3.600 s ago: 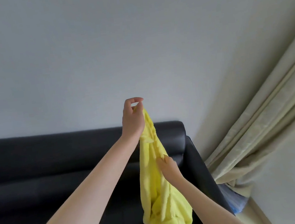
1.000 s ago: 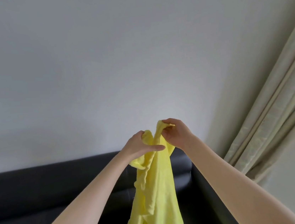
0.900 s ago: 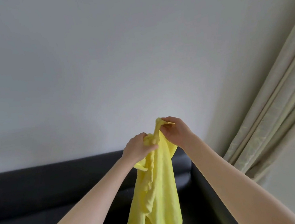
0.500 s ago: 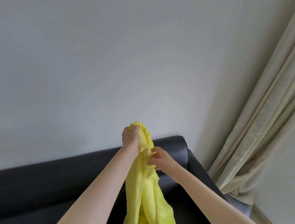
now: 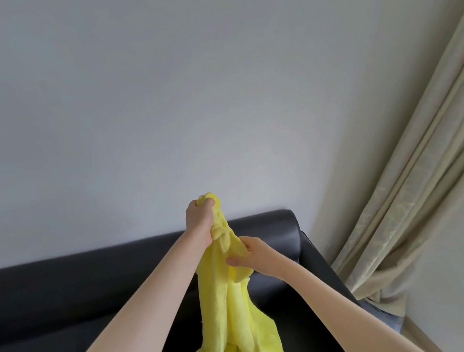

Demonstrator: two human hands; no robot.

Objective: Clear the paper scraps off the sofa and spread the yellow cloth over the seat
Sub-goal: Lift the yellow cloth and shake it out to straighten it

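A yellow cloth (image 5: 233,316) hangs bunched in a long fold in front of the black sofa (image 5: 63,284). My left hand (image 5: 199,219) is clenched around the cloth's top end, held above the sofa's backrest. My right hand (image 5: 253,253) pinches the cloth a little lower, on its right side. The cloth's lower end runs out of the bottom of the view. The seat is mostly hidden by my arms and the cloth. No paper scraps are in view.
A plain grey wall (image 5: 185,93) rises behind the sofa. Beige curtains (image 5: 419,188) hang at the right, close to the sofa's right armrest (image 5: 319,255). Something blue (image 5: 388,320) lies under the curtain hem.
One second ago both hands met at the cloth's top. Since then my right hand has slid down the cloth's right side while my left hand keeps the top. The view has tilted down slightly.
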